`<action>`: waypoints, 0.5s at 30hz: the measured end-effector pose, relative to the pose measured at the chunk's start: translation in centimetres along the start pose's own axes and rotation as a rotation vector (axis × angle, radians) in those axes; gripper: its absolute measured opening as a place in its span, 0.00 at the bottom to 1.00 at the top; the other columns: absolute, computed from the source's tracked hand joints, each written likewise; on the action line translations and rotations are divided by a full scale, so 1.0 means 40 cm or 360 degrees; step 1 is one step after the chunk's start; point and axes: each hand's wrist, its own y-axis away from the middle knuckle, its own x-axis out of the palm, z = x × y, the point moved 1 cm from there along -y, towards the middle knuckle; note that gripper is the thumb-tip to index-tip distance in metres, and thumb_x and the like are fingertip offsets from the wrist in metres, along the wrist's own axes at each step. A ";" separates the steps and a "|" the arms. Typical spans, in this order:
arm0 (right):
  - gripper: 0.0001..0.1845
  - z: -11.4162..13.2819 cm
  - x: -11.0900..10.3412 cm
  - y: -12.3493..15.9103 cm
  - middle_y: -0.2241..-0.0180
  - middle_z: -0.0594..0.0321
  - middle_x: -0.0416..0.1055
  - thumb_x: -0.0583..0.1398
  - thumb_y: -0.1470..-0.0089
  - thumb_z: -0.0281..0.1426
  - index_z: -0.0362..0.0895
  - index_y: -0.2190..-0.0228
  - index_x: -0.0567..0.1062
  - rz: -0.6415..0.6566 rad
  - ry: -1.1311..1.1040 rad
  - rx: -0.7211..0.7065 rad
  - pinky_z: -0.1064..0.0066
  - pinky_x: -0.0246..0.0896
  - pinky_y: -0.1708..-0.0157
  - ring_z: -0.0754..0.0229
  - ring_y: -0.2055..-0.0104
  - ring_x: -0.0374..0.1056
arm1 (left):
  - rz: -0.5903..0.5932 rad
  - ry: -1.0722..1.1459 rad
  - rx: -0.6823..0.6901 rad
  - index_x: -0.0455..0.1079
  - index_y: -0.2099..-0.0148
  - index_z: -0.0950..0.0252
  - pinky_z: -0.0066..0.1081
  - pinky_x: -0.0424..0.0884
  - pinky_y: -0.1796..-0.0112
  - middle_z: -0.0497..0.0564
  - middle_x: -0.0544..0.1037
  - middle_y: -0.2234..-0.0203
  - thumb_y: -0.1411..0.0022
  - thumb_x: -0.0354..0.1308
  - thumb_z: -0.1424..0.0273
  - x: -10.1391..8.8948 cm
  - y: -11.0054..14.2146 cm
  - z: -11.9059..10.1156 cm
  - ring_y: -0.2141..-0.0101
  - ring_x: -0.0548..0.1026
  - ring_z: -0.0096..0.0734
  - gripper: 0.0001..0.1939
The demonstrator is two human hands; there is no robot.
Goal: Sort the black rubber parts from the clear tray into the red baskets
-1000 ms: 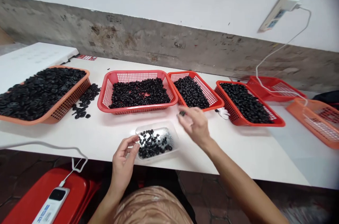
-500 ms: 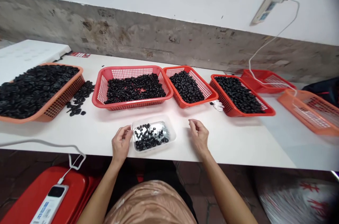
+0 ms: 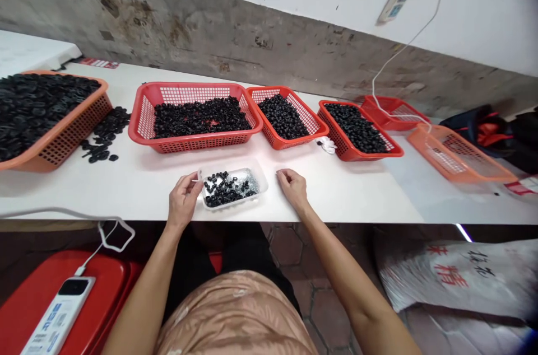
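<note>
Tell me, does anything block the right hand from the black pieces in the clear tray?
Only the clear plastic tray's low rim: the right hand rests on the white table beside it, with the black pieces inside.

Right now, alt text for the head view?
A person's left hand sits at the edge of a clear plastic tray of small black parts, the right hand resting on the white table beside it. Red mesh baskets of black parts line the table beyond.
</note>
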 end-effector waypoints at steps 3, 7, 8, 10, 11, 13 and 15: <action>0.18 0.011 0.001 0.000 0.68 0.58 0.78 0.54 0.42 0.40 0.44 0.67 0.80 0.0008 0.0089 -0.0002 0.70 0.62 0.66 0.57 0.67 0.70 | -0.0028 -0.0028 0.0035 0.75 0.49 0.65 0.34 0.69 0.52 0.55 0.78 0.55 0.34 0.52 0.56 0.002 0.000 0.004 0.55 0.76 0.40 0.22; 0.15 0.021 0.004 -0.002 0.65 0.60 0.79 0.55 0.41 0.38 0.45 0.68 0.79 0.0016 0.0189 -0.0008 0.69 0.62 0.63 0.58 0.65 0.71 | -0.0061 -0.0076 0.0060 0.76 0.51 0.65 0.35 0.67 0.50 0.55 0.79 0.56 0.33 0.50 0.56 0.004 0.000 0.004 0.53 0.75 0.41 0.21; 0.14 0.023 0.005 -0.003 0.65 0.60 0.78 0.56 0.41 0.38 0.45 0.68 0.79 0.0022 0.0211 -0.0010 0.68 0.63 0.62 0.58 0.64 0.71 | -0.0065 -0.0087 0.0062 0.76 0.52 0.65 0.35 0.67 0.50 0.55 0.79 0.57 0.33 0.50 0.56 0.004 0.000 0.003 0.54 0.75 0.41 0.21; 0.13 0.025 0.007 -0.004 0.65 0.61 0.77 0.57 0.39 0.38 0.43 0.67 0.78 0.0039 0.0254 -0.0014 0.67 0.64 0.60 0.59 0.64 0.71 | -0.0071 -0.0104 0.0066 0.76 0.53 0.65 0.34 0.68 0.52 0.55 0.79 0.59 0.33 0.50 0.56 0.004 0.000 0.002 0.56 0.76 0.41 0.21; 0.13 0.026 0.008 -0.004 0.64 0.61 0.77 0.58 0.38 0.38 0.42 0.66 0.77 0.0049 0.0273 -0.0017 0.65 0.65 0.59 0.60 0.63 0.71 | -0.0074 -0.0111 0.0069 0.76 0.53 0.65 0.34 0.68 0.53 0.54 0.79 0.60 0.33 0.50 0.56 0.003 0.000 0.002 0.57 0.76 0.40 0.21; 0.14 0.028 0.009 -0.005 0.64 0.61 0.76 0.59 0.37 0.40 0.41 0.65 0.76 0.0068 0.0306 -0.0027 0.63 0.66 0.58 0.60 0.63 0.72 | -0.0080 -0.0127 0.0075 0.76 0.54 0.65 0.34 0.68 0.54 0.53 0.79 0.62 0.33 0.49 0.57 0.002 0.000 0.003 0.59 0.76 0.39 0.21; 0.15 0.029 0.010 -0.006 0.64 0.62 0.75 0.59 0.37 0.41 0.41 0.65 0.76 0.0080 0.0328 -0.0039 0.62 0.67 0.57 0.61 0.62 0.71 | -0.0082 -0.0145 0.0081 0.76 0.54 0.65 0.33 0.68 0.56 0.52 0.78 0.65 0.33 0.48 0.57 0.002 0.000 0.005 0.61 0.76 0.39 0.21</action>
